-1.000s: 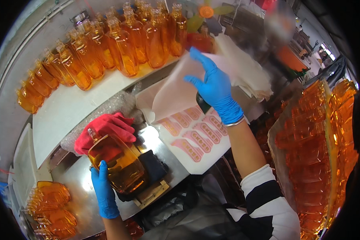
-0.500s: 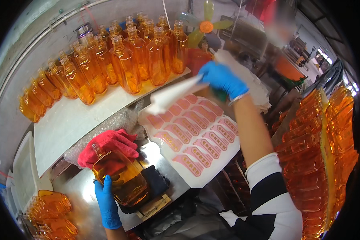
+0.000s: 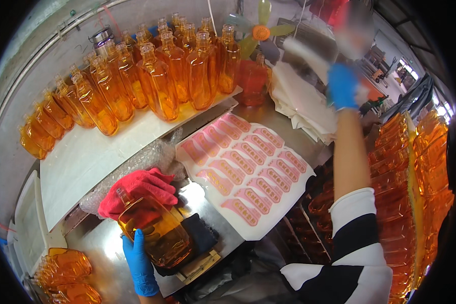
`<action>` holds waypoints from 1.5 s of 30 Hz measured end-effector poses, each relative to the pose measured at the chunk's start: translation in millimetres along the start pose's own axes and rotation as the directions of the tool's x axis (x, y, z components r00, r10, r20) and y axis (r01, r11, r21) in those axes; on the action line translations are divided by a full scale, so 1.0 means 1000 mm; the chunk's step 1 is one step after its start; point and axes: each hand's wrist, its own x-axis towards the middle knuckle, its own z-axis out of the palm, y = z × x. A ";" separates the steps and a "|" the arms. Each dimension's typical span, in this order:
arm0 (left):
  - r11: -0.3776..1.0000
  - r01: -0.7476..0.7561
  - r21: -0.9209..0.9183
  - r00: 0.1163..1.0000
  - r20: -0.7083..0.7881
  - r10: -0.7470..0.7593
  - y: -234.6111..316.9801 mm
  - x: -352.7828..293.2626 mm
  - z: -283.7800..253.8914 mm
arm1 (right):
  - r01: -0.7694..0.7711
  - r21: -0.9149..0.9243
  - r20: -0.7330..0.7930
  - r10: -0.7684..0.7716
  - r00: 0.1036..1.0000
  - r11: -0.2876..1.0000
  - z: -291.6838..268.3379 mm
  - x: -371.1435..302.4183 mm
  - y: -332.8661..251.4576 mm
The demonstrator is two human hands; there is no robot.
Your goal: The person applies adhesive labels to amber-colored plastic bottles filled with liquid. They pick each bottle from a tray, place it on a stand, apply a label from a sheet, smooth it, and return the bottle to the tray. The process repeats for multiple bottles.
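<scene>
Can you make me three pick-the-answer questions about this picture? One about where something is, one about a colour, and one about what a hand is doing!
1. Where does the red cloth lie?
A. by the lying bottle's neck
B. on the label sheet
C. on the fan

2. What colour are the labels on the white sheet?
A. green
B. pink
C. black

3. What is the left hand doing?
A. hanging free
B. gripping the lying bottle
C. pressing the sheet

Answers: 1 A, the cloth bunches at the bottle's top end. 2 B, rows of pink labels show. 3 B, blue-gloved fingers rest on its side.
</scene>
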 end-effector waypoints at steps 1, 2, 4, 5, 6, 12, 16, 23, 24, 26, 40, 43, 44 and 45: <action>1.000 0.012 -0.014 1.000 0.010 -0.012 0.000 0.001 0.001 | -0.016 -0.013 0.299 0.019 0.954 1.000 0.018 -0.019 -0.011; 0.999 0.015 -0.035 1.000 0.014 -0.015 0.001 0.001 0.001 | 0.203 -0.043 0.377 -0.172 0.910 0.978 0.029 -0.055 -0.028; 0.998 0.011 -0.063 1.000 0.003 -0.011 0.007 -0.001 0.003 | -0.284 0.210 0.556 0.125 0.822 0.936 0.031 -0.094 -0.081; 0.998 0.019 -0.054 1.000 -0.002 -0.020 0.008 -0.001 0.002 | -0.385 0.244 0.575 0.187 0.797 0.890 0.026 -0.104 -0.109; 0.999 0.030 -0.044 0.999 -0.014 -0.031 0.008 -0.002 0.000 | -0.393 0.313 0.500 0.202 0.842 0.865 0.010 -0.104 -0.143; 0.997 0.066 -0.029 0.998 -0.001 -0.066 0.002 -0.002 -0.006 | -0.536 0.515 0.705 0.025 0.708 0.669 0.024 -0.096 -0.242; 0.998 0.051 0.026 0.998 -0.038 -0.050 -0.005 -0.001 -0.013 | -0.533 0.544 0.808 -0.234 0.541 0.648 0.037 -0.062 -0.261; 0.991 0.119 -0.061 0.993 0.020 -0.118 0.001 -0.002 -0.008 | -0.405 0.591 0.786 -0.384 0.485 0.698 0.065 -0.060 -0.261; 0.990 0.135 -0.049 0.991 0.030 -0.134 0.002 -0.002 -0.009 | -0.380 0.598 0.771 -0.378 0.513 0.705 0.069 -0.062 -0.260; 0.992 0.124 -0.007 0.992 0.010 -0.124 -0.002 -0.003 -0.012 | -0.533 0.585 0.781 -0.247 0.574 0.611 0.066 -0.067 -0.245; 0.951 0.018 -0.308 0.998 0.064 0.002 -0.040 -0.012 -0.023 | -0.824 0.538 0.102 -0.956 0.275 -0.179 -0.287 -0.076 -0.291; 0.963 -0.168 -0.211 0.977 0.092 0.191 -0.007 -0.034 -0.006 | -0.869 0.487 0.200 -0.957 0.210 -0.089 -0.304 -0.089 -0.322; 0.968 -0.227 -0.107 0.969 0.079 0.236 -0.003 -0.039 -0.001 | -0.799 0.590 0.198 -0.940 0.279 -0.113 -0.303 -0.094 -0.328; 0.960 -0.281 -0.001 0.957 0.071 0.280 -0.002 -0.041 0.001 | -0.717 0.685 0.187 -0.919 0.347 -0.131 -0.300 -0.098 -0.335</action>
